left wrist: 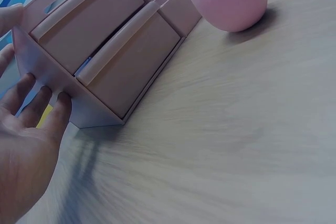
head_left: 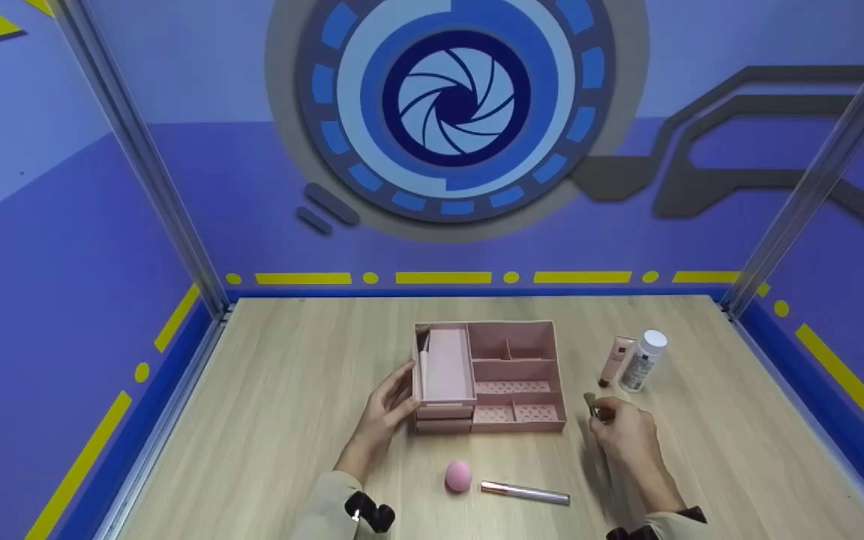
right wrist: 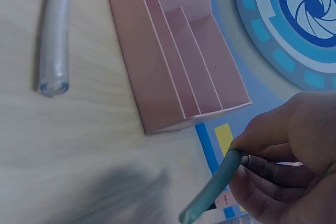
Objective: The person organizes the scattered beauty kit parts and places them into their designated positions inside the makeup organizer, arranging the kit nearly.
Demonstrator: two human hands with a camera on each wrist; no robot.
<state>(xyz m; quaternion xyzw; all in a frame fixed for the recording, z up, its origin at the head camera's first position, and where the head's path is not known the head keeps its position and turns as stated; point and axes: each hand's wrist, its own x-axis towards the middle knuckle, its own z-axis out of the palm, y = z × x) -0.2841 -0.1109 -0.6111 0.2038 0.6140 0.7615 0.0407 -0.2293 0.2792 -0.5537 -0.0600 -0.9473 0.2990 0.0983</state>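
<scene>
A pink makeup organizer (head_left: 520, 360) stands on the table, with drawers at its front left and several open compartments on the right. My left hand (head_left: 385, 409) rests against its left side, the fingertips touching the side wall in the left wrist view. A brush with a pale handle (head_left: 424, 371) lies in the organizer's top left tray. Right of the organizer, my right hand (head_left: 631, 435) pinches a makeup brush (head_left: 590, 403) between thumb and fingers, above the table. Its greenish handle (right wrist: 212, 187) shows in the right wrist view; the bristles are hidden there.
In front of the organizer lie a pink makeup sponge (head_left: 458, 476) and a silver tube (head_left: 526, 493). A pink squeeze tube (head_left: 615, 361) and a white-capped bottle (head_left: 643, 362) stand at the right. Blue walls (head_left: 192, 202) border the table (head_left: 289, 352).
</scene>
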